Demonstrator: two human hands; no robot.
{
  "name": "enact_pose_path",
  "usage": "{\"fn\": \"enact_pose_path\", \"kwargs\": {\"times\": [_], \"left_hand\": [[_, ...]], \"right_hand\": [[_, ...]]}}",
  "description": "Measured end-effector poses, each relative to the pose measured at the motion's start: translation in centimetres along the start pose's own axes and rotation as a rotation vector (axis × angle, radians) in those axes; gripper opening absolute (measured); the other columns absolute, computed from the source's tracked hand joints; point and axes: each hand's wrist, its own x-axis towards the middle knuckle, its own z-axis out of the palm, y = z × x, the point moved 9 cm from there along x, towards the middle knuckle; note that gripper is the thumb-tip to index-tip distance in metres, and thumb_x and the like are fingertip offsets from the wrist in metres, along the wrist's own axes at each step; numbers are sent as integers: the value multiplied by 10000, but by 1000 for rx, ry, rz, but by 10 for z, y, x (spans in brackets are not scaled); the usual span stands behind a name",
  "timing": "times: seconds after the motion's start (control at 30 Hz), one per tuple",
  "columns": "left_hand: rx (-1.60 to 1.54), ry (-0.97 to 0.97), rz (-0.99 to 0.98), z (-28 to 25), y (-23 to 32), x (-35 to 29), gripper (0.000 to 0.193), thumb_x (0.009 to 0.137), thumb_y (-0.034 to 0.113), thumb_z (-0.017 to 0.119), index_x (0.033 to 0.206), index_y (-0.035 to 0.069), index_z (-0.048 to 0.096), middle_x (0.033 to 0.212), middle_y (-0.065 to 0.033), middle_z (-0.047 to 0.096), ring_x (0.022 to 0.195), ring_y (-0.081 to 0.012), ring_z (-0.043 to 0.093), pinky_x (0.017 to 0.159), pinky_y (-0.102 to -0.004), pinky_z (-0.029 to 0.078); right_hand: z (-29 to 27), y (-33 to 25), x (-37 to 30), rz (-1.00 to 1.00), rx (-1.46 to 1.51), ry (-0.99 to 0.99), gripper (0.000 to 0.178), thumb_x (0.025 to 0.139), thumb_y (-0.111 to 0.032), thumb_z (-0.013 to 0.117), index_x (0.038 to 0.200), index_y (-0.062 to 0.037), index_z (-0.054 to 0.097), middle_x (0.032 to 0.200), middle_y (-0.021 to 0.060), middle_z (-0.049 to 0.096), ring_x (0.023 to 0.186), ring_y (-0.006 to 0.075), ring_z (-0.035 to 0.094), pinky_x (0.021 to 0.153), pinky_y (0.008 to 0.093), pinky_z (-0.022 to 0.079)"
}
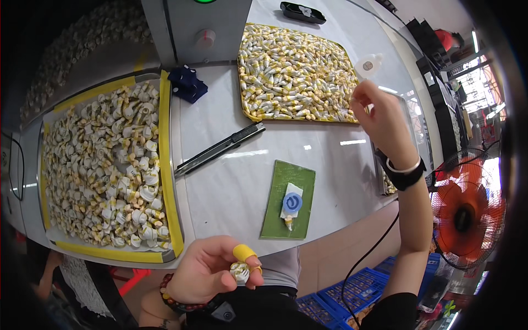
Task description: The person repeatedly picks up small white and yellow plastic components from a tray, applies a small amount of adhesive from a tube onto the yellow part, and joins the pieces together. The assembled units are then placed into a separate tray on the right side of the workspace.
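Left hand (201, 269), lower centre, pinches one small whitish piece (240, 273); right hand (386, 124), upper right, curls, contents unclear. Left tray (173, 220) and upper-centre tray (297, 120) look full: plenty apparently remains, what's finished I can't tell.

On the white table (220, 192), a crumpled dark blue cloth (187, 84) lies near the foot of a grey housing (192, 27), and a long black tool (221, 149) rests slantwise below it. A black oblong device (302, 12) sits toward the far edge. To the right, beyond the table, are an orange-bladed fan (463, 217), blue plastic crates (360, 283) and a hanging black cable (361, 257).
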Motion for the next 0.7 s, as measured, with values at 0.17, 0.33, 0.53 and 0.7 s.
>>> {"fn": "enact_pose_path", "kwargs": {"times": [0.17,0.33,0.53,0.7], "left_hand": [[12,47,5,-1,6,-4,467,797,249,751,1108,-40,556,993,-148,660,924,-195,646,830,-309,510],[-4,103,8,-1,7,0,444,773,242,766,1052,-35,561,919,-150,658,868,-214,642,772,-312,508],[46,211,-19,2,6,2,467,722,331,794,949,-16,581,776,-146,652,741,-230,625,635,-305,501],[30,198,-42,1,1,5,467,730,338,780,954,-16,574,780,-144,648,741,-227,623,637,-309,501]], "right_hand": [[-7,-75,-31,-165,209,-79,183,744,33,645,913,-32,669,789,79,640,689,202,616,577,287,490],[23,-132,-75,-536,167,-279,322,627,20,633,948,-1,645,833,78,588,728,202,592,580,295,500],[37,-139,-90,-629,-35,-306,270,626,-49,641,886,18,614,775,52,526,682,177,546,535,260,476],[38,-141,-92,-633,-52,-319,263,632,-51,645,883,19,612,771,45,515,679,170,537,528,257,469]]}}
